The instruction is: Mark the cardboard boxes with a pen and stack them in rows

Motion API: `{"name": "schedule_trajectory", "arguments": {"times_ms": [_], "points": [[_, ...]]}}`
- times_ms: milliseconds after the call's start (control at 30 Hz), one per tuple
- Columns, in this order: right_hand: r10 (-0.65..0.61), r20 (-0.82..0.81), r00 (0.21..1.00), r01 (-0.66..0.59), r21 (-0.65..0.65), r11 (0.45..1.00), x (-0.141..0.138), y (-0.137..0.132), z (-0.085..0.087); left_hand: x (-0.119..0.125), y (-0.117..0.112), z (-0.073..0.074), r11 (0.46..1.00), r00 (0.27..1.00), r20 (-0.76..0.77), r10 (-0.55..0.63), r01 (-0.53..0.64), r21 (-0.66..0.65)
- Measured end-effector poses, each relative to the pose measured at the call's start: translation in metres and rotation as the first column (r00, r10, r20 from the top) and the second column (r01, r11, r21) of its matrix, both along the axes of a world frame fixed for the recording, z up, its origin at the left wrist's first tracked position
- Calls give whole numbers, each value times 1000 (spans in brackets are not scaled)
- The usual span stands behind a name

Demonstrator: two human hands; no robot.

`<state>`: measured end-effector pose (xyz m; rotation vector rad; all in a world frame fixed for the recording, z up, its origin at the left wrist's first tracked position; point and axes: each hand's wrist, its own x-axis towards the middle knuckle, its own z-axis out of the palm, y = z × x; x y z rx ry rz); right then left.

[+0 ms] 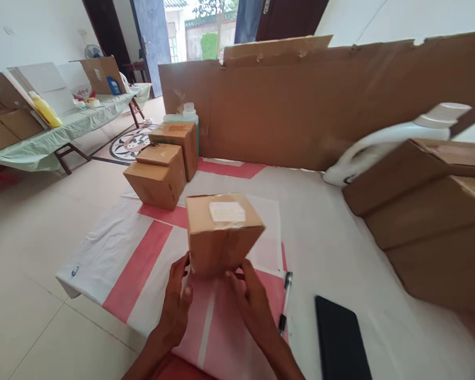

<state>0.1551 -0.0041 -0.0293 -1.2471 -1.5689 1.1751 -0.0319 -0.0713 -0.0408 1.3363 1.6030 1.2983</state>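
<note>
Sealed, labelled box [221, 232] stands near the tabletop's [332, 237] near edge — left hand [178, 301] and right hand [251, 301] grasp its base lightly. Packing looks finished — two taped boxes [158, 177] stand towards the far left corner.

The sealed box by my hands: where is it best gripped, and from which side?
Probably its two flat side walls, low down, from the near side, one hand on each. The box stands upright on the sheet, closed, with a label on top: no flap or handle shows. The left hand and right hand touch its lower near edges.
</note>
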Motion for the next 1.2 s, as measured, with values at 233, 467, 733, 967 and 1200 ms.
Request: {"name": "schedule_trajectory", "arguments": {"times_ms": [233, 467, 733, 967, 1200], "points": [[-294, 136, 946, 276, 138, 951, 47, -40, 24, 37, -4, 29, 978, 964, -164, -211, 206, -44], [-214, 107, 971, 211, 34, 977, 36, -50, -1, 26, -5, 19, 982, 964, -191, -182, 169, -85], [-172, -29, 985, 169, -74, 983, 35, -73, 14, 18, -33, 52, 969, 950, -198, -239, 246, 8], [-139, -147, 979, 135, -31, 990, 55, -69, 74, 16, -48, 103, 892, 839, -540, -67, 292, 344], [-160, -358, 920, 80, -228, 970, 50, -40, 43, 12, -38, 113, 874, 690, -698, -191, 443, 199]]}}
